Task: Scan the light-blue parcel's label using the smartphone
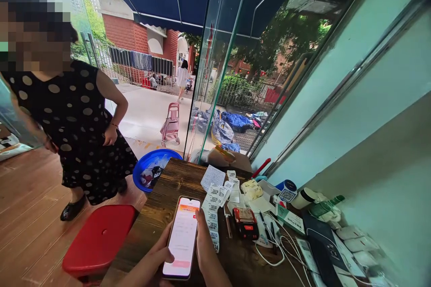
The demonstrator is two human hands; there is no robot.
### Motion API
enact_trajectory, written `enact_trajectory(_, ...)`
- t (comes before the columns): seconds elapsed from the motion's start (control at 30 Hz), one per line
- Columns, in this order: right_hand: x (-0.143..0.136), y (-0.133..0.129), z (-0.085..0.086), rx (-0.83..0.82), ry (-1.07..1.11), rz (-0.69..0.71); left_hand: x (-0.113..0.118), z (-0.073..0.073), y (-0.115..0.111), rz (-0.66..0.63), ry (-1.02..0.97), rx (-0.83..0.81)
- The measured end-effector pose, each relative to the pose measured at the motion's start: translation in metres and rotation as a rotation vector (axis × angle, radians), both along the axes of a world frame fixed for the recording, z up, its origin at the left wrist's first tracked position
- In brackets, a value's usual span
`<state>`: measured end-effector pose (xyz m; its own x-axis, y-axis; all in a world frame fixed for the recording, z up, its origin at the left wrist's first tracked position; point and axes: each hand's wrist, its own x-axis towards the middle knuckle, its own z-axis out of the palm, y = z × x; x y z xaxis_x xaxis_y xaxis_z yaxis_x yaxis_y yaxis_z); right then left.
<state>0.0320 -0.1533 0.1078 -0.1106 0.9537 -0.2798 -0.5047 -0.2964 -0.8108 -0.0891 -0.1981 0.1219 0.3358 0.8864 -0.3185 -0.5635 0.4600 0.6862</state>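
Observation:
A smartphone (182, 240) with a lit white and orange screen is held upright over the wooden table (173, 175). My left hand (161, 251) wraps its left side, the thumb lying over the lower screen. Along the right edge, my right hand (204, 237) grips the phone with its thumb near the upper screen. Just right of the phone runs a strip of numbered paper labels (213, 215). Beyond it lie a small knife-like tool (228, 224) and a black and red portable device (245, 223).
A person in a polka-dot dress (67, 112) stands at left. Near the table are a red stool (101, 237) and a blue basin (139, 175). White cables (269, 260), a green bottle (326, 206) and papers crowd the table's right side. A pink trolley (171, 125) stands outside.

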Motion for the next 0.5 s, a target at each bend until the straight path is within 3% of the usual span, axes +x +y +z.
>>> enact_trajectory(0.07,0.004,-0.004,0.004,0.044,-0.044,0.011,-0.007,-0.005,0.0,-0.018,-0.055,-0.061)
enact_trajectory(0.2,0.012,-0.015,0.012,0.102,-0.081,0.18,-0.019,-0.006,-0.002,-0.089,-0.057,-0.15)
enact_trajectory(0.3,0.014,-0.021,0.013,0.127,-0.093,0.282,-0.02,0.006,-0.003,-0.095,-0.04,-0.142)
enact_trajectory(0.5,0.011,-0.023,0.008,0.122,-0.077,0.305,-0.012,0.026,-0.004,-0.026,-0.018,-0.204)
